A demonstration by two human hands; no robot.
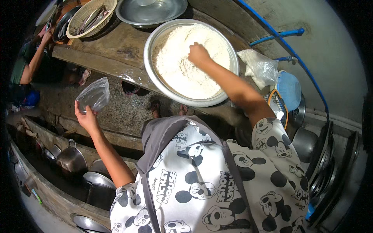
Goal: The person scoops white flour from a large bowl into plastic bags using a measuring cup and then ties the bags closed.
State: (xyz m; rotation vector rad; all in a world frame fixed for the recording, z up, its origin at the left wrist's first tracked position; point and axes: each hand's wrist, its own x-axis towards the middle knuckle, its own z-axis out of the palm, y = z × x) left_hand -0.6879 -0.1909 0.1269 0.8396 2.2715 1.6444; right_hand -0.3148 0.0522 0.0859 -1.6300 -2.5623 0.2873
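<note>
My right hand (199, 55) is over the white flour (180, 70) in a wide metal basin (149, 61), its fingers curled; whether they hold any flour cannot be told. Out to the left, away from the counter, my left hand (86, 113) holds a clear plastic bag (94, 93) upright between thumb and fingers. A second plastic bag with white powder (255, 62) lies against the basin's right side. Beyond the basin stands another metal basin (151, 13), and farther left a cream plastic basket (71, 29) with several fish (93, 19) in it.
The wet wooden counter (116, 55) runs below the basins. At the far left a person (32, 64) works with their hands near a dark bowl (59, 27). A blue strainer (288, 90) and an orange-rimmed basket (276, 102) stand at right. Pots (71, 160) sit in a trough at lower left.
</note>
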